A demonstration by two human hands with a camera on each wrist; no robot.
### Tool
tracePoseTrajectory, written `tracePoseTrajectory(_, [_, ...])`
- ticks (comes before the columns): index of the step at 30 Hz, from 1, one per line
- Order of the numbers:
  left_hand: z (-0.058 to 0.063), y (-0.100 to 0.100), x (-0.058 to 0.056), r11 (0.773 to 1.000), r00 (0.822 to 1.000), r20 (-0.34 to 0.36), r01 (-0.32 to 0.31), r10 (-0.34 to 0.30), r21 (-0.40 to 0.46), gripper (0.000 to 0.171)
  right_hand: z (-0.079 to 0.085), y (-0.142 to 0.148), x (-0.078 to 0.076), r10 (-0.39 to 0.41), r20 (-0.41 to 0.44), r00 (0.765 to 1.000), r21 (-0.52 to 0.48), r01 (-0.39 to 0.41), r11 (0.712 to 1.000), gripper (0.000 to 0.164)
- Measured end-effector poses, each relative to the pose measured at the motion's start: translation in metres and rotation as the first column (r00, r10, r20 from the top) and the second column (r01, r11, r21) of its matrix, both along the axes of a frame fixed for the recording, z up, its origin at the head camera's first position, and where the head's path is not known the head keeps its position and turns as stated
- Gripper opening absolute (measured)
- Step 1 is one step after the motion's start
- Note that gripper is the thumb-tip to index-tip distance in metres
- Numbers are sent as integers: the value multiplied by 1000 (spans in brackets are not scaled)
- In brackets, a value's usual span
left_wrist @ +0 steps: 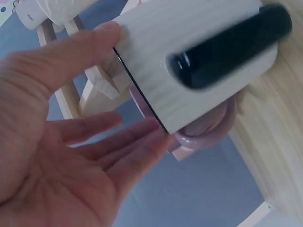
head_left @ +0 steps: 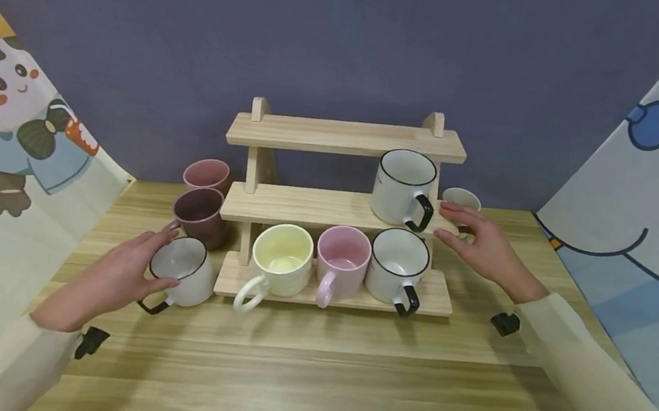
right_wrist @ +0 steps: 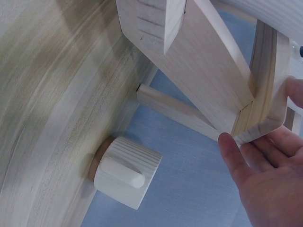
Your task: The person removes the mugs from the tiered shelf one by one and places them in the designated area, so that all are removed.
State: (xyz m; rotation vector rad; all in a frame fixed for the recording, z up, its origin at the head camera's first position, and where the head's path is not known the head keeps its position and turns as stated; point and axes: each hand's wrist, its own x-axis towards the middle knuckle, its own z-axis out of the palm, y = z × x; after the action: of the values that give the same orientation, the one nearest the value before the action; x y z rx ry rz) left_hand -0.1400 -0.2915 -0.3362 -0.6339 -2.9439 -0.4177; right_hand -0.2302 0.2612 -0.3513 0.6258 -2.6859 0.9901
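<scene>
My left hand [head_left: 115, 269] spans the black rim of a white enamel-look mug [head_left: 191, 281] on the table, left of the wooden rack. In the left wrist view its thumb meets one side of the mug [left_wrist: 147, 61] and the other fingers, fairly straight, lie at the opposite rim edge. My right hand [head_left: 480, 243] is at the right end of the rack's middle shelf [head_left: 305, 208], fingers extended. Its fingertips lie by the board end [right_wrist: 260, 127] in the right wrist view. Close by on that shelf stands another white mug [head_left: 401, 190] with a black handle.
The lowest shelf [head_left: 437, 299] carries a yellow mug [head_left: 282, 271], a pink mug [head_left: 342, 268] and a white mug [head_left: 395, 274]. A plum mug [head_left: 202, 218] and a rose mug [head_left: 207, 173] stand behind my left hand. A pale ribbed cup [right_wrist: 128, 170] stands right of the rack.
</scene>
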Motion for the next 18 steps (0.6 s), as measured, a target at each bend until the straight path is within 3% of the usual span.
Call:
tracePoseTrajectory(9, [0, -2, -6, 1000, 999, 51, 3, -4, 9, 74, 0, 0, 0, 5, -12, 1000, 0, -5, 1000, 51])
tracePoseTrajectory(18, [-5, -2, -11, 1000, 999, 37, -14, 14, 9, 72, 0, 1, -1, 6, -12, 1000, -10, -6, 1000, 51])
